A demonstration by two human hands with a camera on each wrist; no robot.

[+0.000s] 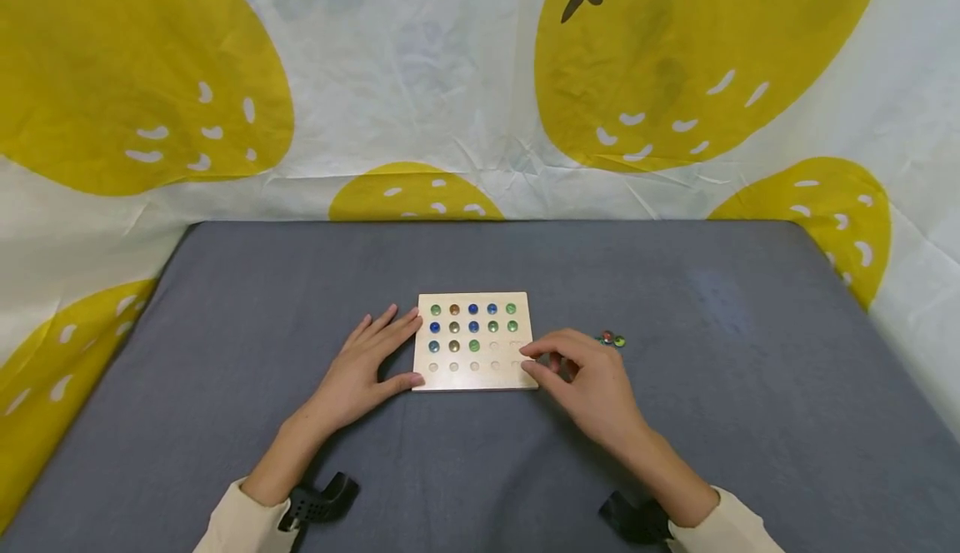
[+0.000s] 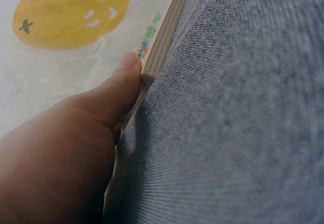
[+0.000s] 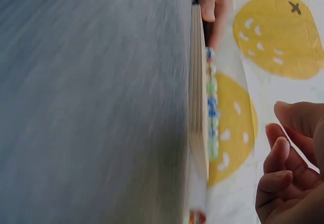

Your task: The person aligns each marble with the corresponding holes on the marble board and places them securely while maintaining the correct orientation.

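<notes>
Table (image 1: 300, 286): covered in grey cloth, with a white backdrop printed with yellow fruit shapes behind it.
Wooden board (image 1: 474, 374): lies flat near the middle of the table, almost square, its edges running straight with the table's edges; shallow dimples in rows of five.
Left hand (image 1: 367, 370): rests flat on the table against the board's left edge, fingers (image 1: 390, 324) straight and spread wide, thumb pressed to the near left corner; the left wrist view shows the thumb (image 2: 119, 89) touching the board's side.
Right hand (image 1: 588, 378): sits at the board's near right corner, fingers (image 1: 542, 345) loosely curled, tips close together over the right edge; whether they pinch anything cannot be told.
Marbles on board (image 1: 473, 326): green, blue and brownish, filling the two far rows and three dimples of the third.
Loose marbles (image 1: 612, 339): a small cluster on the cloth, just right of the right hand.
</notes>
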